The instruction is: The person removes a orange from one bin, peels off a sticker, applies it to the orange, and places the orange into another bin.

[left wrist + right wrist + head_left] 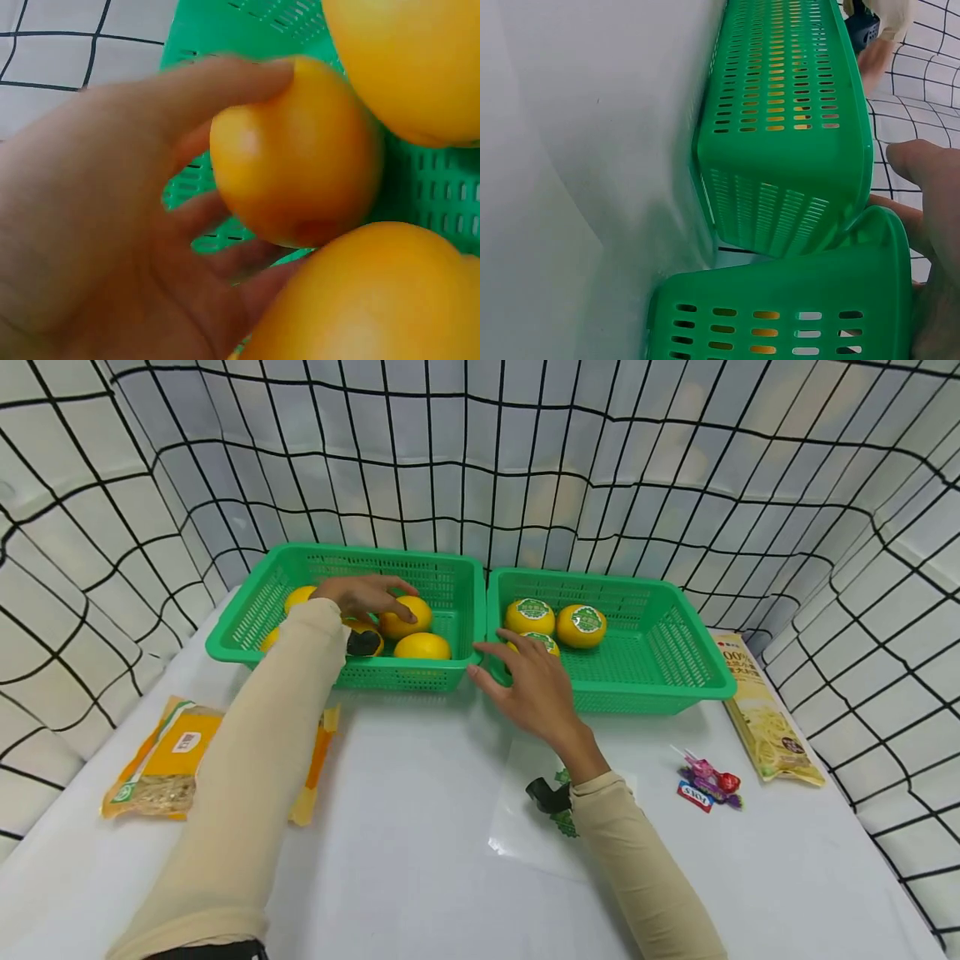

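My left hand (369, 596) reaches into the left green basket (352, 675) and grips a yellow fruit (300, 165). In the left wrist view the thumb lies across the top of that fruit, with the other fingers around its far side. Other yellow fruits (422, 647) lie close by. Over the near left corner of the right green basket (637, 700) hovers my right hand (534, 685), its fingers spread and loosely bent, holding nothing. Whether its fingertips touch the rim is hard to tell. Beneath it are several yellow fruits (581, 625) with green labels.
Packaged food (168, 760) lies at the left, with an orange packet (315, 777) partly behind my left sleeve. A clear sheet with green labels (517, 818) lies under my right wrist. Candies (711, 783) and a noodle packet (772, 718) lie at the right. Black netting (465, 464) surrounds the table.
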### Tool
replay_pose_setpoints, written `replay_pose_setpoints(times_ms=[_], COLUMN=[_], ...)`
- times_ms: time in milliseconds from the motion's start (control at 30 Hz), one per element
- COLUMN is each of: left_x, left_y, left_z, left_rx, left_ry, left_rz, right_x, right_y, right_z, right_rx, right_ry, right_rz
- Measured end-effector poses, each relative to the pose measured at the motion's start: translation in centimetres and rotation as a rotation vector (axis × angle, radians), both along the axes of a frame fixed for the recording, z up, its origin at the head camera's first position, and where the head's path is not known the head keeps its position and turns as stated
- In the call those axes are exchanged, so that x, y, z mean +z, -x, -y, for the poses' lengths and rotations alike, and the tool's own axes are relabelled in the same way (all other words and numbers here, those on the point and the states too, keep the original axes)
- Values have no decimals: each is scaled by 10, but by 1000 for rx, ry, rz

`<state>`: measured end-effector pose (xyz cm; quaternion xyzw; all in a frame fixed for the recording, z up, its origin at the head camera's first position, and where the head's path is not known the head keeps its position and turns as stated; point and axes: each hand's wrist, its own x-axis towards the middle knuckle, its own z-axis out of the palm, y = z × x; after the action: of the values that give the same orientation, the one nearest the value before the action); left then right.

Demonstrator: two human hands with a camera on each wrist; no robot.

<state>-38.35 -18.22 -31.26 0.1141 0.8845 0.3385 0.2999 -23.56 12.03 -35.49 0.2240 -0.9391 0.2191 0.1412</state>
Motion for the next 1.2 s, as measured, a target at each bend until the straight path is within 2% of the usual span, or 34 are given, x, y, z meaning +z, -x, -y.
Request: replay_pose_setpoints(times_ms=[100, 200, 400, 467, 567, 633, 700, 833, 967, 1067, 1133, 1200], left_x=[-7, -7, 13, 22, 33, 37, 35, 14, -22, -50, -66, -76], left_y=[1, -1, -9, -19, -41, -62, -86, -141, -190, -213, -223, -229], left_z=[-5, -6, -6, -6, -7, -9, -11, -20, -41, -59, -68, -74], left_rx=[-6, 2, 15, 17, 20, 10, -18, -133, -258, -294, -283, -248], left_ry=[15, 19, -27, -57, -135, -198, -283, -439, -449, -448, -465, -479], left_rz=[-8, -44, -149, -186, -248, -295, -322, -280, -221, -191, -182, -189], right_x=[-2, -4, -5, -3, 0, 3, 6, 9, 9, 8, 9, 10], right_y=[-2, -2, 0, 1, 3, 5, 6, 8, 8, 7, 6, 5], right_z=[0, 0, -6, -9, -12, -15, -17, -21, -23, -23, -23, -24], right_rx=[6, 17, 35, 41, 52, 64, 80, 109, 109, 108, 124, 157], right_ry=[-6, 0, 28, 31, 24, 14, 6, 4, 12, 23, 43, 100], right_rz=[10, 15, 19, 34, 64, 80, 92, 103, 108, 117, 123, 120])
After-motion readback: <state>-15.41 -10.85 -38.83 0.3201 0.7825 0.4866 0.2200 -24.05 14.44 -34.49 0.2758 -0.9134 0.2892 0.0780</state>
